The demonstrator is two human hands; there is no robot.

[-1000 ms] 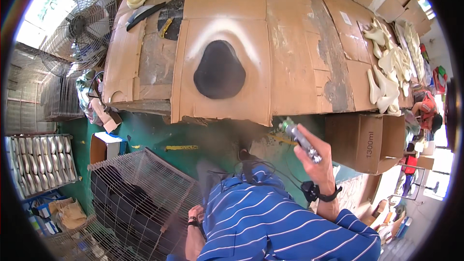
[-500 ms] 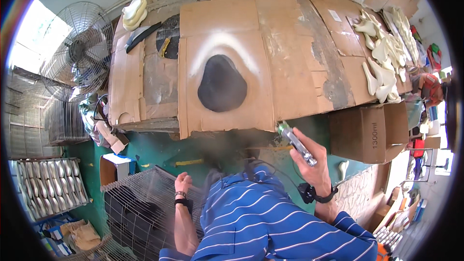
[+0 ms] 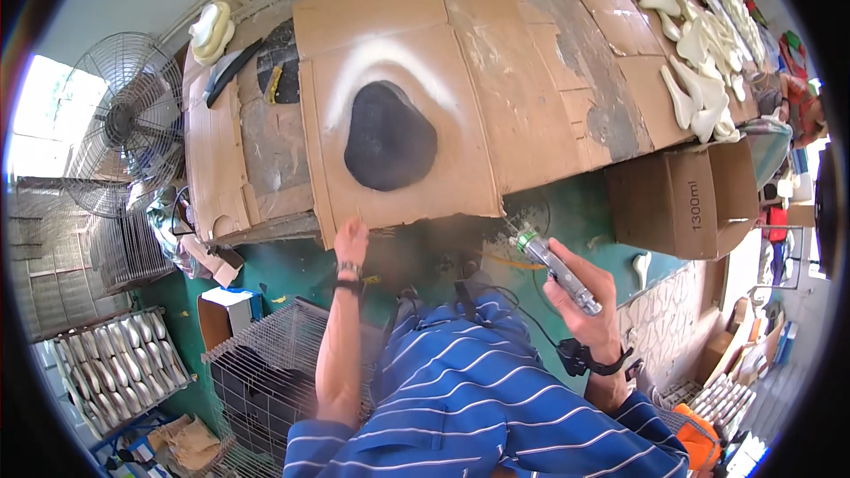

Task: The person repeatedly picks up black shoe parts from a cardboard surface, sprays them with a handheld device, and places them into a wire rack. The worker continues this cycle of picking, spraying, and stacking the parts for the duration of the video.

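Note:
My right hand (image 3: 584, 292) is wrapped around a silver cylindrical hand tool (image 3: 560, 274) with a green ring and a thin tip. The tool hangs in the air off the near edge of the cardboard-covered table (image 3: 531, 159). My left hand (image 3: 351, 237) is closed at the near edge of a cardboard sheet (image 3: 398, 205); whether anything is between its fingers is too small to tell. On that sheet lies a dark grey, rounded triangular shape (image 3: 390, 137), with a white powdery arc (image 3: 382, 51) around its far side.
Cream saddle-shaped pieces (image 3: 699, 97) are heaped at the table's right. An open cardboard box (image 3: 660, 204) stands below them. At the left are a large fan (image 3: 119, 124), a wire cage (image 3: 266, 381) and a rack of pale pieces (image 3: 119, 367).
My left hand has risen from over the wire cage to the cardboard sheet's near edge. My right hand keeps its grip on the tool. The view has turned and shifted somewhat.

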